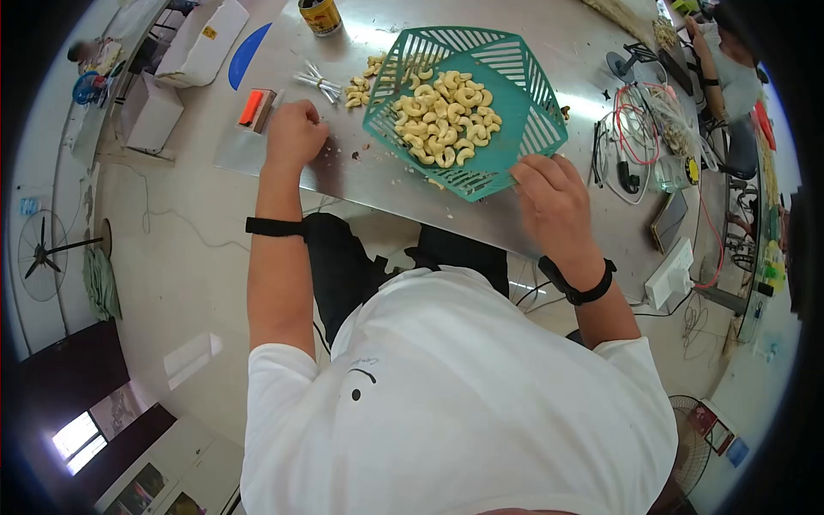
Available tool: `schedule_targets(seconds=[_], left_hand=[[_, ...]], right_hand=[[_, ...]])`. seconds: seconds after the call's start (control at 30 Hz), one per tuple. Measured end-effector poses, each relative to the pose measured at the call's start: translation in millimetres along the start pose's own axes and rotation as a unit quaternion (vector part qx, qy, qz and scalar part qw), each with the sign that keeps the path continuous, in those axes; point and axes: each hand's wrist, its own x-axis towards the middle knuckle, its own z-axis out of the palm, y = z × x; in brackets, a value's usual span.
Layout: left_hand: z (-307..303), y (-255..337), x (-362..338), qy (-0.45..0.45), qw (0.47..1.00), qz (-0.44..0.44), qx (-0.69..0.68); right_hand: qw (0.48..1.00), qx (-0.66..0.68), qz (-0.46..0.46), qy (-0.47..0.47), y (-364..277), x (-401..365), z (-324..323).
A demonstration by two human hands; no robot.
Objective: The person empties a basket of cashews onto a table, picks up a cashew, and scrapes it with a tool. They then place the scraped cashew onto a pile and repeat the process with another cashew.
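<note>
A green plastic basket [525, 103] with slotted sides stands on the metal table, tilted slightly in view. Pale, curved cashew nuts [442, 116] are heaped in its left and middle part. The fingers of my right hand [554, 196] are closed on the basket's near right corner. My left hand [296, 134] rests on the table as a loose fist, left of the basket and apart from it; nothing shows in it. Just outside the basket's left side lies a small pile of cashew pieces [358, 91]. Crumbs are scattered between my left hand and the basket.
Beyond my left hand are a bundle of white sticks [318, 83], an orange-and-black block [256, 110] and a labelled jar [321, 15]. Tangled cables [639, 129], a phone [668, 221] and a power strip [669, 273] lie at the right. Another person [730, 73] is at the far right.
</note>
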Motion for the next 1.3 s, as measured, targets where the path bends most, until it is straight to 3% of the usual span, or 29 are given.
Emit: schedule_targets(seconds=[0.07,0.1,0.27,0.37,0.47,0.57,0.63,0.73,0.87,0.97,1.1,1.3], left_hand=[[0,-2,4,0.010,1.000,0.007,-0.002],[27,17,22,0.033,0.998,0.008,-0.053],[16,0,11,0.021,0.998,-0.015,-0.061],[6,-13,4,0.029,0.999,0.021,-0.025],[-2,-15,-1,0.083,0.995,-0.004,-0.058],[-39,32,-15,0.150,0.956,-0.061,-0.243],[-51,78,-30,0.236,0.921,0.065,-0.305],[-61,141,-49,0.187,0.909,0.201,-0.314],[-54,169,-54,0.094,0.921,0.271,-0.263],[-47,163,-60,0.173,0.892,0.332,-0.254],[-44,142,-76,0.234,0.887,0.278,-0.284],[-18,108,-106,0.169,0.930,0.229,-0.231]], right_hand=[[1.000,-0.007,-0.003,0.007,1,2,-1],[0.998,-0.051,-0.029,0.011,22,8,-13],[0.999,-0.038,-0.014,0.027,11,4,-12],[0.999,-0.022,0.021,0.024,3,0,-10],[0.999,-0.020,0.022,0.023,1,0,-14],[0.999,-0.023,0.025,0.025,2,0,-12],[0.999,-0.024,-0.008,0.024,7,-2,-5],[1.000,-0.018,-0.013,0.014,4,-1,3],[1.000,-0.012,-0.010,0.025,-7,4,10],[0.999,-0.008,0.008,0.037,-2,6,15],[0.998,-0.012,0.029,0.058,31,27,25],[0.990,-0.058,0.108,0.062,96,69,51]])
